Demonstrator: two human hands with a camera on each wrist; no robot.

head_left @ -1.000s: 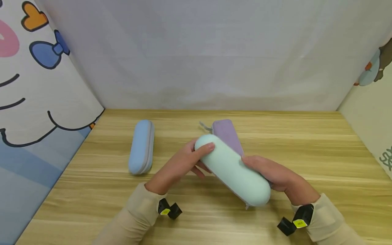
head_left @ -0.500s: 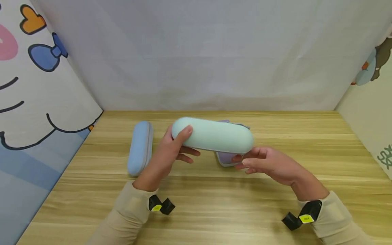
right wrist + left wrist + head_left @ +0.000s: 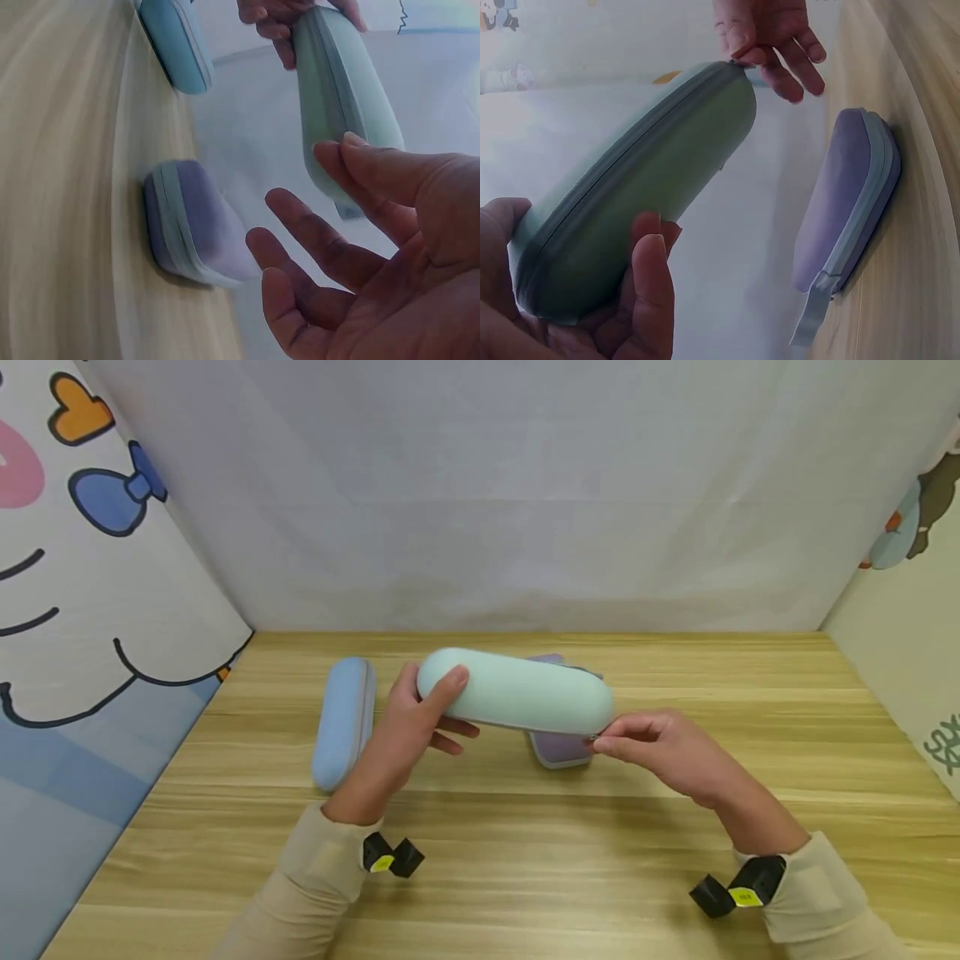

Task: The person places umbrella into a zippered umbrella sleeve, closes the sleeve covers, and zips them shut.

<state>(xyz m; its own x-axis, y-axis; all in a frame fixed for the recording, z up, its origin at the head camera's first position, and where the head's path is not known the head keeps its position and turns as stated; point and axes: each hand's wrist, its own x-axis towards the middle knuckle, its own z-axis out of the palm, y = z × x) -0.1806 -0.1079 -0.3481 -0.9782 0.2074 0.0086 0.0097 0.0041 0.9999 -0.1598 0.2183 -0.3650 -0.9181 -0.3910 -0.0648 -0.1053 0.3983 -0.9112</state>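
Note:
Held up over the table is a mint-green pencil case (image 3: 525, 693) with a grey zipper (image 3: 622, 154) along its side. My left hand (image 3: 397, 735) grips its left end, thumb on top and fingers beneath. At the other end, my right hand (image 3: 671, 756) pinches the small zipper pull (image 3: 592, 738) between thumb and index finger, its other fingers spread in the right wrist view. The zipper line looks closed along its visible length. A purple pencil case (image 3: 844, 199) with a grey strap lies on the table behind and below, partly hidden by the green one in the head view.
A light-blue pencil case (image 3: 342, 722) lies on the wooden table (image 3: 540, 877) left of my left hand. A white cloth backdrop (image 3: 480, 510) rises at the table's back edge, and printed panels stand on both sides.
The green case has swung from slanted to nearly level and moved up and left. My right hand let go of its body and now pinches the zipper pull.

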